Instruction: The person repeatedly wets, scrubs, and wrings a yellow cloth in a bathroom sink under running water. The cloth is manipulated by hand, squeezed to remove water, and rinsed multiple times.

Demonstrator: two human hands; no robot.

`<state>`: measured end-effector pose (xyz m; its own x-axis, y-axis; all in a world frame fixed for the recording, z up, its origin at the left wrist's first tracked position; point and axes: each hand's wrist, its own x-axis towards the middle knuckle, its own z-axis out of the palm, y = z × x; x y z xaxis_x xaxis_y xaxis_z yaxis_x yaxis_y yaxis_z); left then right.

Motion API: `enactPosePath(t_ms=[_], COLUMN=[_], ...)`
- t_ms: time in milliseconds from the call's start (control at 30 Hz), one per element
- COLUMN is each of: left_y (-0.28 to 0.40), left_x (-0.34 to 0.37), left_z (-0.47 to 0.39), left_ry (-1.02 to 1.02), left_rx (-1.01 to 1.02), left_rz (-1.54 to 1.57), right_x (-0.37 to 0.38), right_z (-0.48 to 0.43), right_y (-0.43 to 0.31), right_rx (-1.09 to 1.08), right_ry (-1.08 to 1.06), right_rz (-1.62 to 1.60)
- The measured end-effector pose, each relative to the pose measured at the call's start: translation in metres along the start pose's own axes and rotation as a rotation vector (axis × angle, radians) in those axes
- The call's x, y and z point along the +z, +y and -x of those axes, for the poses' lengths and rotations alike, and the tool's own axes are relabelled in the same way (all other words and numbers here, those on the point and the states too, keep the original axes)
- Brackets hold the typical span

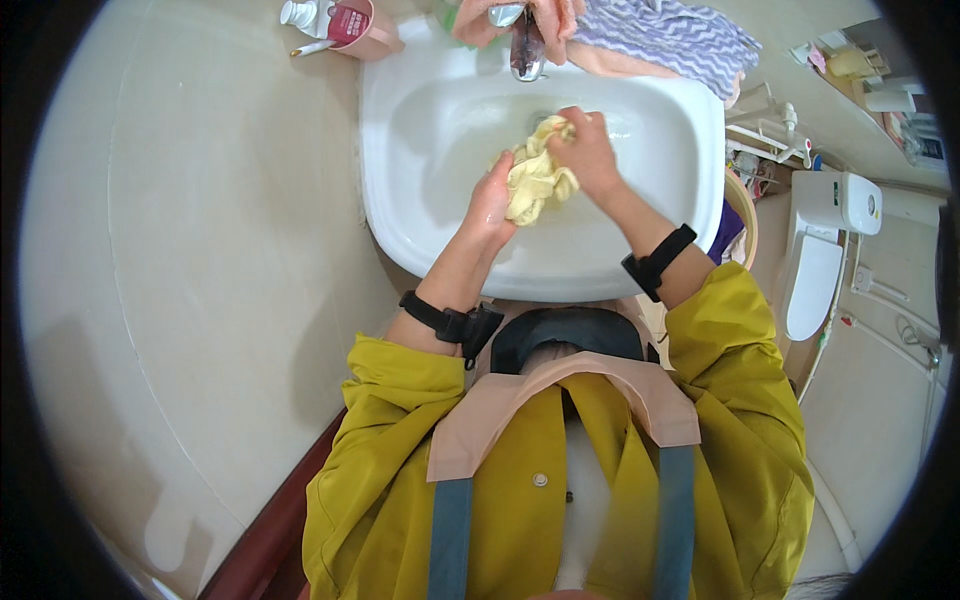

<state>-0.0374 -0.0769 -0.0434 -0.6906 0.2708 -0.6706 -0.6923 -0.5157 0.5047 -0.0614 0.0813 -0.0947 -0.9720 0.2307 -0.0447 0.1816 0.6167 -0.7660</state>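
A crumpled pale yellow cloth (534, 180) is held above the basin of a white washbasin (660, 135). My left hand (491, 191) supports its left side, the palm turned toward it and wet. My right hand (589, 150) grips the cloth's upper right part, its fingers curled. Shallow, slightly cloudy water seems to lie in the basin below. Just beyond my hands stands a chrome faucet (527, 56); the drain (541, 118) is partly hidden behind the cloth.
A peach cloth (559, 30) hangs around the faucet, and a purple-and-white wavy-patterned towel (667, 41) lies on the basin's back right. At back left stands a pink cup (375, 37) holding a tube and a toothbrush. A toilet (814, 277) and a tub (742, 217) with clothes are at right.
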Motion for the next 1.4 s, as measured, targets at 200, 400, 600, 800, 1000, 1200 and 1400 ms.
enactPosePath(t_ms=[200,400,600,800,1000,1200,1400], left_y=[-0.004,-0.014,-0.013,-0.021,-0.028,-0.004,-0.01], left_x=[-0.049,-0.056,-0.051,-0.063,-0.04,-0.026,-0.016], left_z=[-0.018,-0.02,-0.025,-0.047,-0.043,-0.026,-0.024], left_ry=[0.209,0.331,0.292,-0.195,-0.2,-0.295,-0.223], left_rx=[0.013,-0.16,-0.3,-0.306,-0.12,-0.195,-0.128], left_rz=[-0.326,-0.493,-0.283,0.129,0.225,0.251,0.177], right_x=[-0.001,0.032,0.04,0.019,0.014,0.021,0.01], right_z=[-0.013,0.012,0.01,0.066,0.049,0.051,0.043], right_y=[0.065,0.066,0.056,-0.064,-0.089,-0.08,-0.095], right_rx=[0.102,-0.126,0.138,-0.001,-0.058,-0.086,-0.097], right_ry=[-0.04,-0.455,0.028,-0.405,-0.013,-0.167,0.093], right_rz=[0.38,0.384,0.447,-0.332,-0.085,-0.218,-0.218])
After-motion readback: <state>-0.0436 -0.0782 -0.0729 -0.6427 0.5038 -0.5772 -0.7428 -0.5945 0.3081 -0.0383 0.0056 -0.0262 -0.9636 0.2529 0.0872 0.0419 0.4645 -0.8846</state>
